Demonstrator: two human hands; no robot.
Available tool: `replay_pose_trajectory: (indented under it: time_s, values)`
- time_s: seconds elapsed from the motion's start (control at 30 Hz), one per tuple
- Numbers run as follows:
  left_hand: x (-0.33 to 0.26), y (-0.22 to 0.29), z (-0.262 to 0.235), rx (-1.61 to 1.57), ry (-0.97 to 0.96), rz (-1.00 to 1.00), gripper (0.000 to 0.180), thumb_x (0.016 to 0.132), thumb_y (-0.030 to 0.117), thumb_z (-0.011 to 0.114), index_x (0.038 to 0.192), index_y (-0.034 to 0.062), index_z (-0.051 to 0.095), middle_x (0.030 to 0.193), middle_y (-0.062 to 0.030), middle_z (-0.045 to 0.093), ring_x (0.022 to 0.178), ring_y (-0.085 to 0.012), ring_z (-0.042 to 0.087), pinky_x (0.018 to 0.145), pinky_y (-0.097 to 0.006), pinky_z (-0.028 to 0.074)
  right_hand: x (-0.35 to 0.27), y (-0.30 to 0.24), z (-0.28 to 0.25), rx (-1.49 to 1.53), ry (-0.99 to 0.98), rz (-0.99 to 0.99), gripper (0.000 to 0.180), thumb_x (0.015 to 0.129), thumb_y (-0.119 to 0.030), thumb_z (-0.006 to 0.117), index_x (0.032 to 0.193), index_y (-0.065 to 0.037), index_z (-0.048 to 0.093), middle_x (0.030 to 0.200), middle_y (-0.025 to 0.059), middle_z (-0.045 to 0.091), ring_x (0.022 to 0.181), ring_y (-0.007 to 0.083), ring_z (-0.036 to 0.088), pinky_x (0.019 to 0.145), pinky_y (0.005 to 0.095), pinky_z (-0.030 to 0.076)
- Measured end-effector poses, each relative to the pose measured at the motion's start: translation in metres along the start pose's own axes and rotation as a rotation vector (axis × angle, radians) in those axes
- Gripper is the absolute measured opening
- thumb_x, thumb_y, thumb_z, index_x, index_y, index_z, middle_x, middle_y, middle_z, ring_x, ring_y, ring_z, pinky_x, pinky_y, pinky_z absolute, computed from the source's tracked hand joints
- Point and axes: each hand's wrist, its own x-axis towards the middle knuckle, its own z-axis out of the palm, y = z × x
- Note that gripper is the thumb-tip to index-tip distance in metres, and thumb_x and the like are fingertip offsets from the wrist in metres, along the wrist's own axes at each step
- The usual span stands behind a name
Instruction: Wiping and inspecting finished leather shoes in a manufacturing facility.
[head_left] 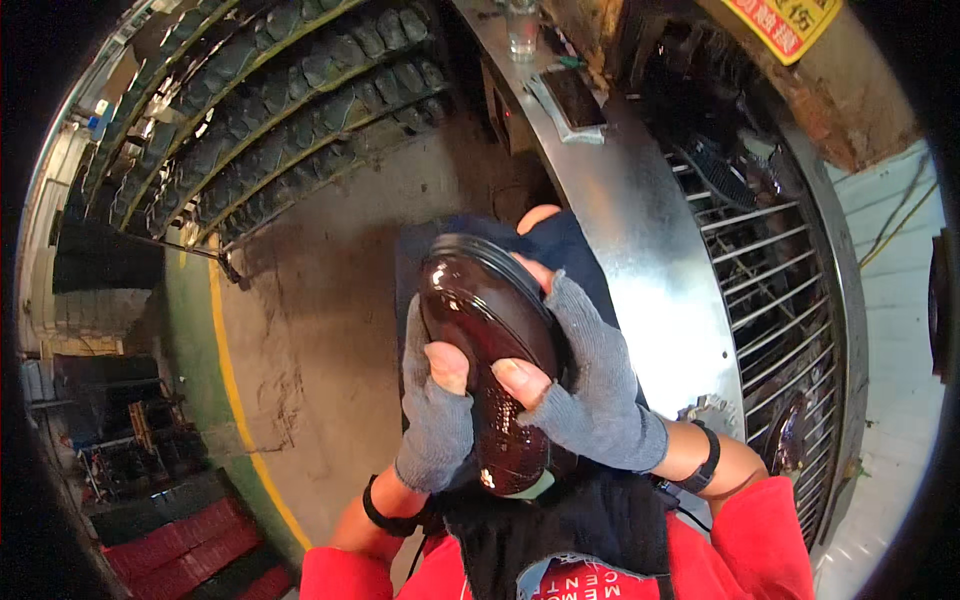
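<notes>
A glossy dark brown shoe [495,310] is held over my lap, its rounded toe away from me and a black sole edge curving round the toe. Small textured dots catch the light on its upper near my thumbs. A pale green piece [532,487] shows at its near end. My left hand [437,400], in a grey fingerless glove, grips the shoe's left side with the thumb on top. On the right side my right hand [595,375], gloved alike, clasps it, thumb pressed on the upper. Most of my other fingers are hidden behind the shoe.
At my right runs a metal bench [660,280] bordering a rack of metal bars [775,290], where a dark glossy object [788,435] lies. A dark flat object [570,97] and a clear glass [521,30] stand farther along. Shelves of dark shoe-like forms [300,90] fill the far left.
</notes>
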Motion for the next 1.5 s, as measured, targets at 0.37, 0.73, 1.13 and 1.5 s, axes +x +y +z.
replay_pose_trajectory:
  time_s: [0.37, 0.73, 1.13, 1.5]
  values:
    - [-0.02, 0.009, -0.011, 0.483, 0.168, 0.171, 0.089, 0.103, 0.049, 0.064, 0.158, -0.0107, 0.029, 0.152, -0.0223, 0.05, 0.138, -0.0307, 0.051, 0.117, -0.041, 0.04, 0.02, -0.004, 0.002, 0.166, -0.032, 0.065, 0.073, 0.093, -0.027, 0.073, 0.154, -0.001, 0.045, 0.134, 0.0154, 0.063, 0.132, 0.0243, 0.055, 0.113, 0.0368, 0.041]
    - [0.106, 0.048, 0.001, 0.251, -0.345, 0.158, 0.046, 0.112, 0.039, 0.048, 0.095, 0.0016, 0.069, 0.095, -0.0071, 0.071, 0.092, -0.0137, 0.063, 0.086, -0.028, 0.05, 0.005, 0.06, -0.017, 1.113, -0.238, 0.695, 0.055, 0.103, -0.04, 0.063, 0.138, 0.002, 0.056, 0.125, 0.0159, 0.069, 0.106, 0.0236, 0.073, 0.095, 0.0361, 0.062]
    - [0.04, -0.045, -0.011, 0.063, 0.221, 0.193, 0.058, 0.104, 0.03, 0.06, 0.149, -0.0038, 0.047, 0.144, -0.014, 0.055, 0.135, -0.0249, 0.05, 0.12, -0.036, 0.033, -0.067, 0.074, -0.03, 0.356, -0.16, 0.728, 0.087, 0.094, -0.055, 0.073, 0.155, -0.001, 0.044, 0.151, 0.0171, 0.057, 0.13, 0.0299, 0.063, 0.113, 0.0448, 0.052]
    - [0.059, -0.099, -0.079, 0.174, -0.078, -0.067, 0.072, 0.111, 0.041, 0.05, 0.165, 0.0009, 0.024, 0.153, -0.009, 0.047, 0.135, -0.0159, 0.048, 0.119, -0.033, 0.035, 0.016, 0.142, -0.007, 0.871, 0.135, 0.664, 0.053, 0.101, -0.027, 0.062, 0.145, 0.002, 0.054, 0.13, 0.0176, 0.07, 0.108, 0.0259, 0.074, 0.096, 0.0404, 0.062]
